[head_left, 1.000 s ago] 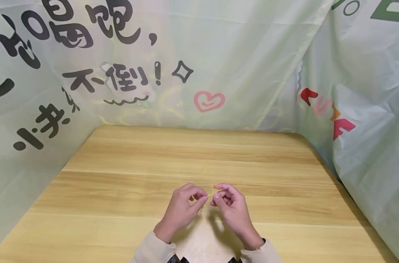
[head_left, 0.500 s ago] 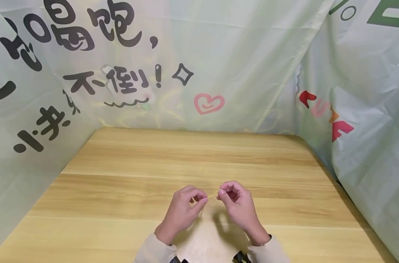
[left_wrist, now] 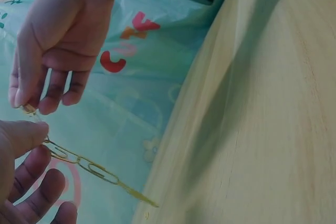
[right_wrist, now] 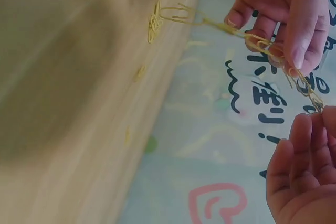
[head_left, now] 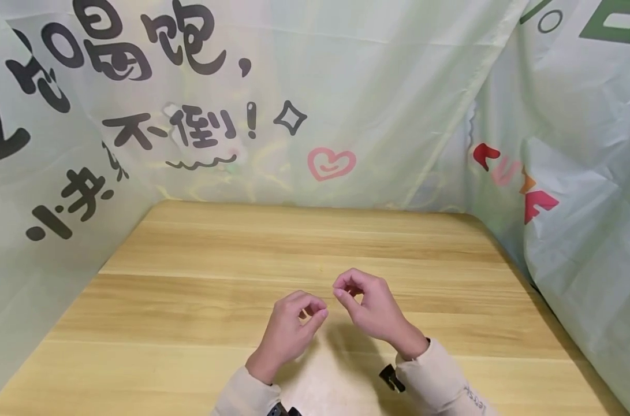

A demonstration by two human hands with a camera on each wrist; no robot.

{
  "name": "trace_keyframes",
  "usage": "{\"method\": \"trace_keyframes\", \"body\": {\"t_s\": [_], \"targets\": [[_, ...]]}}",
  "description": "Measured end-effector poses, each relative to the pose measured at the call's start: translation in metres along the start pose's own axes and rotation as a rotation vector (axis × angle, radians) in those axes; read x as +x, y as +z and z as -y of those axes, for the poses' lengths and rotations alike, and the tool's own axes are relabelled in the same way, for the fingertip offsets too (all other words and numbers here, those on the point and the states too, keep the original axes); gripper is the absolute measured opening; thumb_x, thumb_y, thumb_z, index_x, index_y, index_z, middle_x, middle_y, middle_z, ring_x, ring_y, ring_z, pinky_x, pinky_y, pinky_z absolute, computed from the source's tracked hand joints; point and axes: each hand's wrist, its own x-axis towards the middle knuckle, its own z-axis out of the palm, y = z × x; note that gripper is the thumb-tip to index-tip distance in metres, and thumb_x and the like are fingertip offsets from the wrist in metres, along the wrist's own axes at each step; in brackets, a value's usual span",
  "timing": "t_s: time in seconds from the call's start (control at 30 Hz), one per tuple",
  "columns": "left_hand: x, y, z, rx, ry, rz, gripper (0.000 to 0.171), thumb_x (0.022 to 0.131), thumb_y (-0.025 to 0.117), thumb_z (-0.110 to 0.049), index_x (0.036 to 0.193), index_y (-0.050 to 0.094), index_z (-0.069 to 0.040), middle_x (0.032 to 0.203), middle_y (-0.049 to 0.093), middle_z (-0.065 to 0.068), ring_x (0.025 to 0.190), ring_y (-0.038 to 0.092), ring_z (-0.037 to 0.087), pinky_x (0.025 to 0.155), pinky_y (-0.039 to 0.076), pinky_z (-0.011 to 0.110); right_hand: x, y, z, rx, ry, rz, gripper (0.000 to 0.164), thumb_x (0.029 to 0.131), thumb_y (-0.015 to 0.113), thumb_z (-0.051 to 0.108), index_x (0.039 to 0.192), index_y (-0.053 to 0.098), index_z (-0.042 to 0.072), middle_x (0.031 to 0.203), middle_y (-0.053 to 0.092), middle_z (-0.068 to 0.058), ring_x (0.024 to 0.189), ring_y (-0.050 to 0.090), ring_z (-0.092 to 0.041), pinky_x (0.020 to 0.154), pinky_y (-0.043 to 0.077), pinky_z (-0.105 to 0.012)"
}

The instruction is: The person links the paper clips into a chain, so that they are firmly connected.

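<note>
Plainly, both hands were at work on a chain of yellow paper clips (left_wrist: 79, 160), held up between them above the wood-grain surface (head_left: 190, 300). The left hand (head_left: 291, 326) pinched the chain partway along, thumb against forefinger, and the linked clips trailed down from its fingers at a slant. The right hand (head_left: 372, 306), higher in the head view, grasped a clip at the other end between thumb and fingertips. The two hands were near each other but not touching.

In the right wrist view a cluster of yellow paper clips (right_wrist: 154, 27) showed against the wood by the trailing links; whether it was joined to them could not be told. A separate yellow paper clip (right_wrist: 139, 73) lay near it.

Both wrists came out of beige sleeves (head_left: 439, 375), with a black device (head_left: 391, 378) by the right cuff. Behind the surface hung a pale green cloth (head_left: 398, 86) printed with dark characters and a pink heart (head_left: 331, 164).
</note>
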Motion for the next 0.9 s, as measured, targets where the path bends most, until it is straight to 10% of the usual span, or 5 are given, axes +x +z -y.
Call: {"method": "trace_keyframes", "body": {"t_s": [0.9], "targets": [[-0.002, 0.002, 0.003, -0.136, -0.023, -0.171, 0.005, 0.088, 0.068, -0.008, 0.084, 0.07, -0.008, 0.076, 0.062, -0.01, 0.069, 0.056, 0.005, 0.057, 0.052, 0.026, 0.031, 0.011, 0.005, 0.153, 0.041, 0.199, 0.009, 0.089, 0.065, -0.001, 0.09, 0.066, 0.008, 0.079, 0.065, 0.0, 0.07, 0.059, -0.011, 0.062, 0.053, -0.029]]}}
